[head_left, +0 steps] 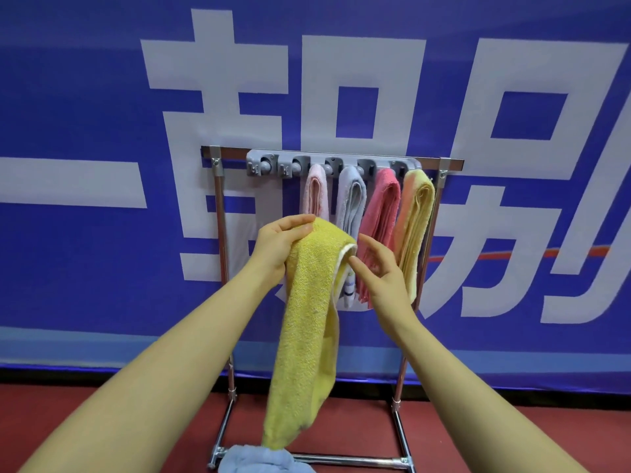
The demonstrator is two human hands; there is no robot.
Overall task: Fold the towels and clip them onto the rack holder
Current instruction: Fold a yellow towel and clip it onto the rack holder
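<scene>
A folded yellow towel (304, 322) hangs long from my left hand (278, 244), which grips its top fold in front of the rack. My right hand (379, 271) is beside the towel's right edge, fingers straight, fingertips at the white inner hem. Behind them a grey clip holder (259, 163) is fixed to the top bar of a chrome rack (220, 213). Several folded towels hang clipped from it: light pink (316, 196), pale blue (351, 203), coral pink (384, 213) and pale yellow (418, 213). The two left clips hold nothing.
A light blue towel (263, 459) lies bunched on the rack's bottom bar near the red floor (478, 435). A blue banner with large white characters (102, 97) covers the wall right behind the rack.
</scene>
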